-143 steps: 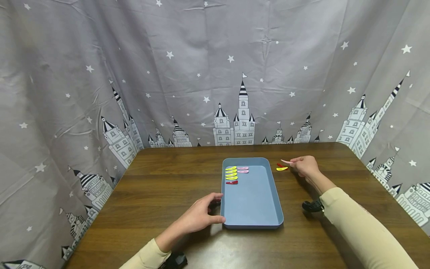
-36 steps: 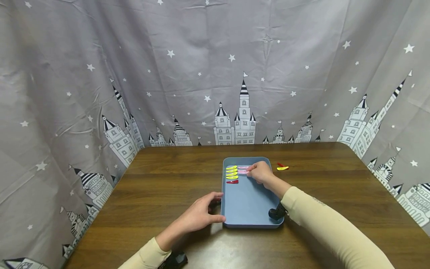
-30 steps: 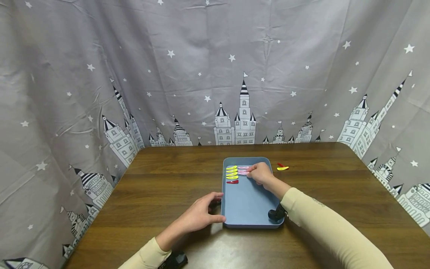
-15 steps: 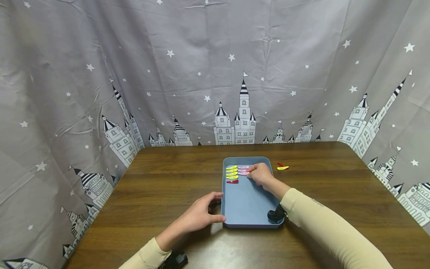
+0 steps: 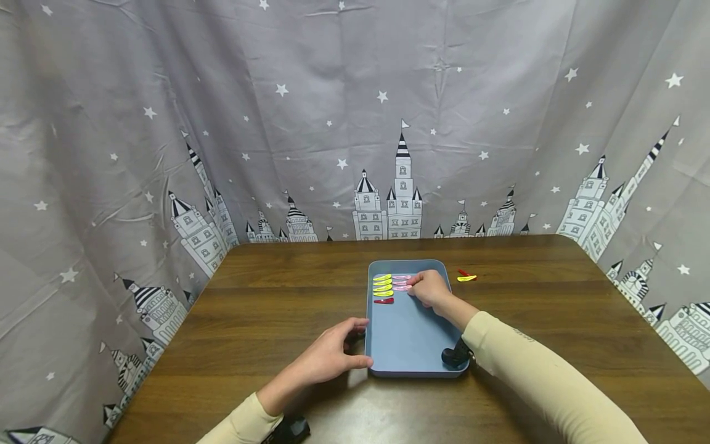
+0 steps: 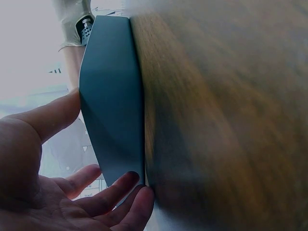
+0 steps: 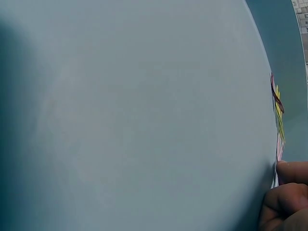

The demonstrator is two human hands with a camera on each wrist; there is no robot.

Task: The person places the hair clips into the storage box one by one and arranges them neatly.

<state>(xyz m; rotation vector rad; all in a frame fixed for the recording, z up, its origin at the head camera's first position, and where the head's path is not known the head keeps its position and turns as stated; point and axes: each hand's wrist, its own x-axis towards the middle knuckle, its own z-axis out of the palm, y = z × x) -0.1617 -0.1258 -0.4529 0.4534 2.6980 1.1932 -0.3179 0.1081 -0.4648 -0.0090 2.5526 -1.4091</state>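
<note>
In the head view, my right hand (image 5: 431, 288) pinches the right end of a pink snap hair clip (image 5: 402, 288) inside the blue-grey tray (image 5: 416, 333). This clip lies lowest in a short column of pink clips, partly hidden by the fingertips. To the left runs a column of several yellow hair clips (image 5: 383, 285), with one red hair clip (image 5: 384, 301) below it. My left hand (image 5: 335, 353) rests against the tray's left side. In the left wrist view, its thumb (image 6: 60, 113) touches the rim and its loosely bent fingers lie by the outer wall.
On the wooden table (image 5: 288, 296), right of the tray, lie another yellow hair clip (image 5: 467, 278) and a red one (image 5: 463, 272), touching or overlapping. A grey curtain (image 5: 310, 123) with castles and stars hangs behind the table. A black wrist camera (image 5: 457, 354) hangs over the tray's right side.
My right hand has carried the pink clip left from the table into the tray, below the other pink clips. Over the last second it shifts only slightly. My left hand stays put.
</note>
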